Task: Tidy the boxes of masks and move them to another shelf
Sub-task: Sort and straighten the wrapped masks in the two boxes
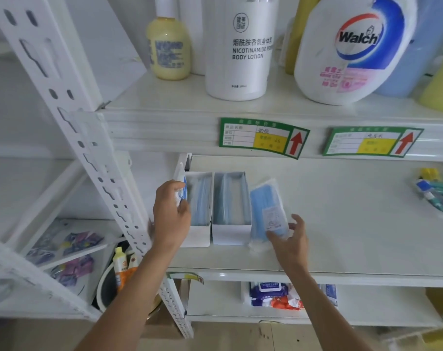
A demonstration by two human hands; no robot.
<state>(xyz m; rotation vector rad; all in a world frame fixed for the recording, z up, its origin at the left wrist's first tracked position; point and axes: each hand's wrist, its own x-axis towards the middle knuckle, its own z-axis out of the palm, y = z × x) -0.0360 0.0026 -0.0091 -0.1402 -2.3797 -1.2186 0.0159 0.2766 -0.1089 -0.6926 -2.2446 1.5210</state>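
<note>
1. Mask boxes: two white open-top boxes side by side on the middle shelf (342, 224), near its left end, both with blue masks inside. Left box (199, 211), right box (231, 209), touching or nearly so.
2. Loose mask pack (268, 211), blue masks in clear plastic with a white label, lies just right of the right box, tilted, near end at the shelf's front area.
3. Left hand (171, 214) is at the left box's left side, fingers curled, pinching a small white-and-blue pack (181, 191) against or just beside that box's left wall. Exact contact with the box cannot be told.
4. Right hand (290, 239) is at the near end of the loose mask pack, fingers spread and loosely bent, fingertips touching its lower edge; thumb out to the right. Not closed round it, relaxed grip at most.
5. Both boxes sit between the two hands, the left hand beside the left box, the right hand just right of and nearer than the right box.
6. Upper shelf: yellow soap bottle (168, 46), white body lotion bottle (240, 51), Walch bottle (352, 51). Two green price tags (263, 138) on the shelf edge.
7. Right end of middle shelf: toothbrush packs (438, 191). Lower shelf: wet wipes packs (273, 295).
</note>
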